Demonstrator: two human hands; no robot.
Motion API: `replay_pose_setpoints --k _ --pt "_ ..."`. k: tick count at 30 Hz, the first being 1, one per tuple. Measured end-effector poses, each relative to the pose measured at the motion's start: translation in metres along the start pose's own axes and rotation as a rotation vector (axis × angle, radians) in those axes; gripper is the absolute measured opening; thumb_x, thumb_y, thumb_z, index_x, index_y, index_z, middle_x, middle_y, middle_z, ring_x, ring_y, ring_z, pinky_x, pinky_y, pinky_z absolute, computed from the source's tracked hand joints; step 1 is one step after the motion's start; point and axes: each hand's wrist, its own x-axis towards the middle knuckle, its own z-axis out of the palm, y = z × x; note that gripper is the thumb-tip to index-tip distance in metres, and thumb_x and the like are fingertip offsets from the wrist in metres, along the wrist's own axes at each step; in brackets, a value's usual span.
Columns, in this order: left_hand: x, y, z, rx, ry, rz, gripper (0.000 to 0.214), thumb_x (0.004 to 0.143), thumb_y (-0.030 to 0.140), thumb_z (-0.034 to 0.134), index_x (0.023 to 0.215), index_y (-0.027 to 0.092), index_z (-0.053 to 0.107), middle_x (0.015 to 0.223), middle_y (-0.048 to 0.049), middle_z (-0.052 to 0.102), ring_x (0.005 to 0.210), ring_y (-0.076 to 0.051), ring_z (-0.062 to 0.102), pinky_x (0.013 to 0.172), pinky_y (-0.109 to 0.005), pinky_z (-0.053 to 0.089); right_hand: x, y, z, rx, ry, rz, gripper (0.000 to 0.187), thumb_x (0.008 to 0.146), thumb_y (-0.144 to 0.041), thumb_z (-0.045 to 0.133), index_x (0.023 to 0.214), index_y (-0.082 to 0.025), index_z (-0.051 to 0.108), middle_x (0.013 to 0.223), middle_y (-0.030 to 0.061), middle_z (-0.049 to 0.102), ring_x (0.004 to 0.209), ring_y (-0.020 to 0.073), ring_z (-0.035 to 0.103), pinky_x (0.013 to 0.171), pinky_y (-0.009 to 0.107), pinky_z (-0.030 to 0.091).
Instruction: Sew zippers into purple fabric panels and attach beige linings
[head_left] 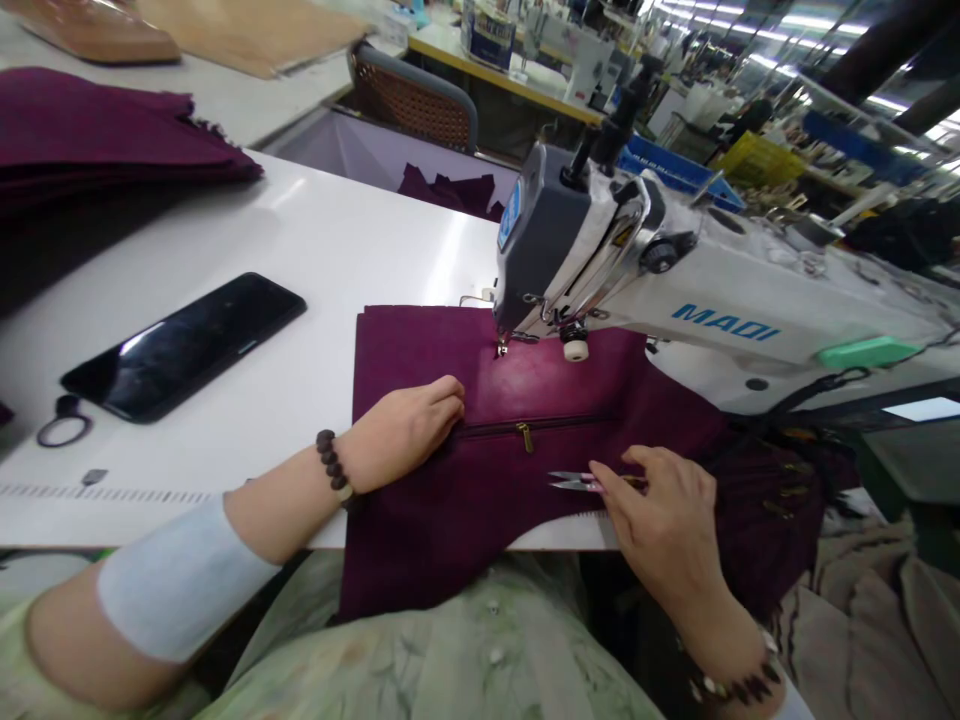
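Note:
A maroon fabric panel point(427, 510) lies under the head of a white sewing machine point(720, 300) and hangs over the table's front edge. Across it runs a dark zipper point(570, 419) with a brass pull point(526, 437). My left hand point(409, 430) rests on the panel at the zipper's left end, fingers curled together; whether they pinch the cloth is hidden. In my right hand point(667, 515) is a pair of small thread snips point(576, 482), blades pointing left over the panel below the zipper. The presser foot point(501, 346) is above the panel's upper part.
A black phone point(187, 345) with a ring strap point(64, 422) lies on the white table point(322, 250) at left. Folded maroon cloth point(97, 130) is stacked behind it. More maroon pieces with zippers point(780, 500) hang at right, beside beige cloth point(862, 620).

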Motion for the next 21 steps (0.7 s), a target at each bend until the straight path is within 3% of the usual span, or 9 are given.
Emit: replay_pose_setpoints --k 2,4,7,9,13,21 --pt "0.000 0.000 0.000 -0.004 0.011 -0.007 0.033 0.096 0.021 0.025 0.084 0.012 0.054 0.092 -0.0076 0.055 0.070 -0.013 0.057 0.064 -0.024 0.048 0.004 -0.005 -0.004 0.107 0.075 -0.060 0.014 0.084 -0.010 0.050 0.093 -0.013 0.061 0.102 0.0130 0.054 0.098 0.0257 0.050 0.083 0.042 0.040" --pt "0.001 0.001 0.001 0.009 0.015 -0.004 0.032 0.096 0.021 0.024 0.084 0.012 0.054 0.092 -0.0077 0.055 0.069 -0.013 0.056 0.062 -0.024 0.048 0.012 -0.015 -0.002 0.219 0.088 -0.102 0.020 0.085 -0.006 0.047 0.102 -0.009 0.057 0.099 0.0132 0.056 0.092 0.0204 0.052 0.079 0.033 0.042" --pt "0.002 0.002 0.000 0.038 0.023 0.001 0.030 0.095 0.019 0.025 0.085 0.012 0.053 0.092 -0.0075 0.054 0.066 -0.013 0.055 0.059 -0.024 0.047 0.030 -0.034 0.010 0.218 -0.014 -0.066 0.032 0.090 -0.008 0.039 0.119 -0.010 0.052 0.074 0.0049 0.056 0.067 0.0155 0.049 0.063 0.029 0.037" --pt "0.002 0.002 0.000 0.055 0.019 -0.002 0.028 0.095 0.018 0.026 0.086 0.012 0.052 0.092 -0.0070 0.054 0.064 -0.012 0.054 0.056 -0.024 0.046 0.042 -0.046 0.019 0.204 -0.117 0.010 0.034 0.092 -0.018 0.040 0.124 -0.014 0.051 0.071 0.0037 0.053 0.064 0.0162 0.047 0.060 0.030 0.033" --pt "0.003 0.003 0.000 0.096 0.022 -0.009 0.025 0.094 0.017 0.028 0.087 0.012 0.051 0.093 -0.0061 0.054 0.061 -0.011 0.052 0.052 -0.022 0.044 0.058 -0.062 0.030 0.227 -0.229 0.120 0.033 0.091 -0.033 0.047 0.119 -0.020 0.057 0.078 0.0038 0.055 0.068 0.0172 0.049 0.061 0.030 0.031" --pt "0.004 0.003 -0.001 0.101 0.002 0.004 0.019 0.093 0.015 0.032 0.085 0.013 0.049 0.093 -0.0052 0.052 0.060 -0.011 0.051 0.051 -0.022 0.042 0.066 -0.069 0.033 0.330 -0.262 0.164 0.019 0.091 -0.027 0.048 0.101 -0.018 0.062 0.079 0.0016 0.061 0.068 0.0151 0.054 0.061 0.027 0.030"
